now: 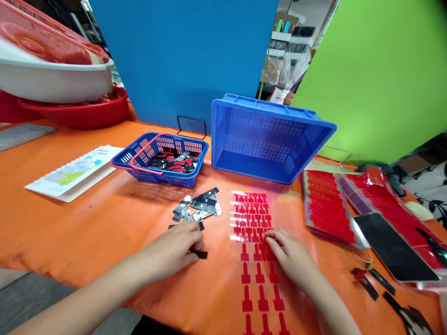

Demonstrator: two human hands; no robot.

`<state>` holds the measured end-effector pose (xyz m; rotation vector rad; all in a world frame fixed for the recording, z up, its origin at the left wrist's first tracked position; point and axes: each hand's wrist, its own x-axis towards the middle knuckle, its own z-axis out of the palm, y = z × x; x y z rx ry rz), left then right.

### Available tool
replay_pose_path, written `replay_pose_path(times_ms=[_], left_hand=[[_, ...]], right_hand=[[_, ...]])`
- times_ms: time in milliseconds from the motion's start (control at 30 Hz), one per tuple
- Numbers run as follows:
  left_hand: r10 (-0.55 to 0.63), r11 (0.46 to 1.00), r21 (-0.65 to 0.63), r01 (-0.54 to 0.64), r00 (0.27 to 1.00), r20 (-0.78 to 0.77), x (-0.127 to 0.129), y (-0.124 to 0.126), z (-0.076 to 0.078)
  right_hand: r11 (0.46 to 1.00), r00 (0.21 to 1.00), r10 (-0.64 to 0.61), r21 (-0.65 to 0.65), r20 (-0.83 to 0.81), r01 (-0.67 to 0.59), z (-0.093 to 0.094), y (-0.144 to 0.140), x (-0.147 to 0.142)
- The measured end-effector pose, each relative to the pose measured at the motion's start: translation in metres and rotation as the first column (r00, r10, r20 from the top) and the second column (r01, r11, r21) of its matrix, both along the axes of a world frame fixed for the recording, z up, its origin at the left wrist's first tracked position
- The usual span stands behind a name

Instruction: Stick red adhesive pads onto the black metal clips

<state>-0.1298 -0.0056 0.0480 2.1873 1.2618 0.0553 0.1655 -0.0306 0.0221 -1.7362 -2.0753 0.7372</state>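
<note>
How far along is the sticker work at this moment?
Done: the small blue basket holds pieces with red stickers. In hand: left hand on a black piece, right hand on the sticker sheet. Left: the loose metal pile, many stickers.

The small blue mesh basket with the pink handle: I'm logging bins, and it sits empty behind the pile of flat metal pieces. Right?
Not empty. In the head view, the small blue mesh basket with the pink handle holds black and red pieces. It does sit behind the pile of flat metal pieces on the orange table.
</note>
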Motion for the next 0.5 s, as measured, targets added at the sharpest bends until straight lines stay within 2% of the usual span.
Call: replay_pose_path(times_ms=[133,200,300,400,500], left_hand=[[0.043,0.999,-0.001,-0.043,0.997,0.059,0.009,0.008,-0.001],[0.078,0.997,-0.017,-0.076,0.981,0.175,0.022,0.01,0.003],[0.153,0.988,-0.056,-0.143,0.917,0.367,0.05,0.01,0.007],[0.259,0.965,-0.104,-0.242,0.797,0.546,0.083,0.012,0.003],[0.413,0.91,-0.283,-0.303,0.6,0.685,0.111,0.015,-0.007]], right_hand=[[0.998,0.989,0.062,0.009,0.132,-0.064,-0.004,-0.01,-0.001],[0.996,0.978,0.054,0.061,0.203,-0.068,-0.01,-0.015,-0.004],[0.988,0.956,0.024,0.138,0.292,-0.067,-0.021,-0.02,-0.01],[0.985,0.946,-0.008,0.164,0.323,-0.048,-0.03,-0.022,-0.014],[0.983,0.951,-0.042,0.183,0.306,-0.015,-0.037,-0.023,-0.015]])
